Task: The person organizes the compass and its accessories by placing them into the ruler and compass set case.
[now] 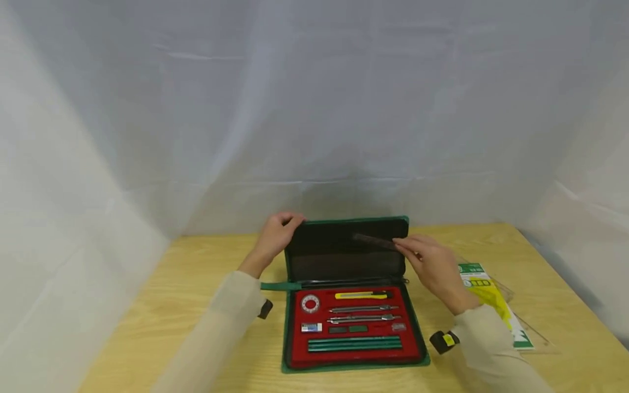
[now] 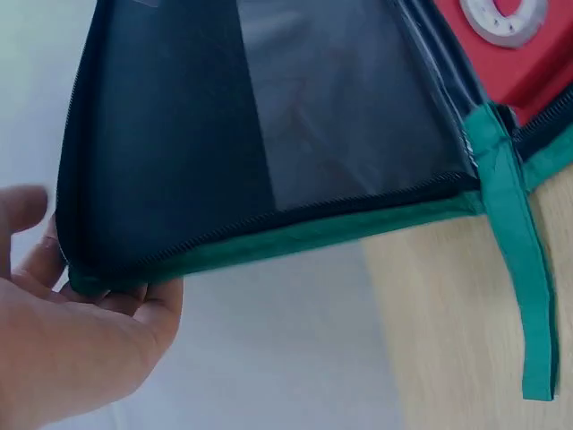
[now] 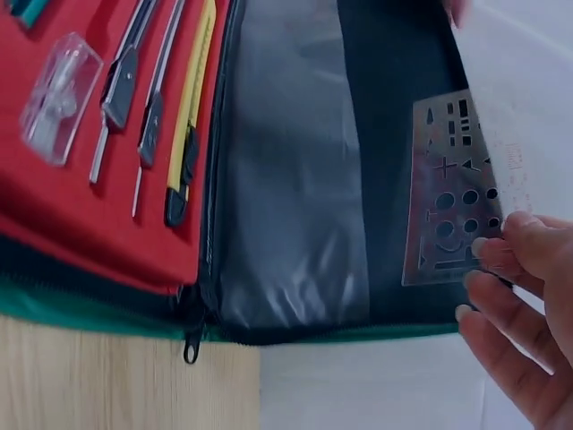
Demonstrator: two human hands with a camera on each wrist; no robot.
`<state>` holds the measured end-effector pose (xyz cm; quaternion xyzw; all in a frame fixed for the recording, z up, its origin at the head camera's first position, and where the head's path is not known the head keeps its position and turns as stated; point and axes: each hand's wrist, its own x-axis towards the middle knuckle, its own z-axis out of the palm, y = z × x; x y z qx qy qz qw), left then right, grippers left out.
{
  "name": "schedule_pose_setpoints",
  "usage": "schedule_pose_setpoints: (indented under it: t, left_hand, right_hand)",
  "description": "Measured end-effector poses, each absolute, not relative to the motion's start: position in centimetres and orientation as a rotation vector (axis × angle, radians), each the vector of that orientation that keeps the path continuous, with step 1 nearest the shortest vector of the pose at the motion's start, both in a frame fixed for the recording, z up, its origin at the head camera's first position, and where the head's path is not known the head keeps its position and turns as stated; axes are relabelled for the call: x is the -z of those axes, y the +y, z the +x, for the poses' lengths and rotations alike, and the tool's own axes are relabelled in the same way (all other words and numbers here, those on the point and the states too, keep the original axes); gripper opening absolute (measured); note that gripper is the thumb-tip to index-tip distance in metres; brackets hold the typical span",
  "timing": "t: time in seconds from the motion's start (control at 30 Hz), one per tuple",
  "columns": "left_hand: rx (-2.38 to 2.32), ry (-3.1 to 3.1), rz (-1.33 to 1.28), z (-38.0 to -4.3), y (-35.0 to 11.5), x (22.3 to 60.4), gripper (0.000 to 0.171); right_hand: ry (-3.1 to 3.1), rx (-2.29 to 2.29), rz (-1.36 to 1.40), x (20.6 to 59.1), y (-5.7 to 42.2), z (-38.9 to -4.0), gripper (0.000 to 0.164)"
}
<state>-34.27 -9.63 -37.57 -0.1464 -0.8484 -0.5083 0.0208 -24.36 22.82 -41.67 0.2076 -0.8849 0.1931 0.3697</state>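
Observation:
A green zip case [image 1: 356,369] lies unfolded on the table, its black-lined lid [image 1: 319,240] raised at the back. My left hand [image 1: 275,239] holds the lid's far left corner, fingers behind it in the left wrist view. Between thumb and fingers, my right hand [image 1: 434,270] pinches a clear plastic stencil template [image 3: 448,193] with cut-out shapes, over the lid's inner side. A clear pocket [image 3: 295,161] covers the lid's lower part. Red padding [image 1: 354,357] in the base holds a yellow cutter [image 1: 361,295], two compass-like metal tools [image 1: 363,319], a white ring [image 1: 310,304], an eraser [image 1: 312,327] and green pencils [image 1: 354,344].
Right of the case, under my right forearm, lie a green-and-yellow printed packet [image 1: 491,300] and clear flat plastic pieces [image 1: 540,341]. A green strap [image 2: 524,296] sticks out at the case's left hinge. White sheeting [image 1: 314,109] hangs behind the wooden table [image 1: 196,284].

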Motion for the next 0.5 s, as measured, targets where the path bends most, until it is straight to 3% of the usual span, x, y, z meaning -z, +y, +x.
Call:
schedule_pose_setpoints:
  t: [0.5]
  left_hand:
    - [1.99, -2.356, -0.284, -33.3, -7.9, 40.4, 0.023]
  right_hand:
    - [-2.194, -0.416, 0.64, 42.7, 21.4, -26.8, 0.022]
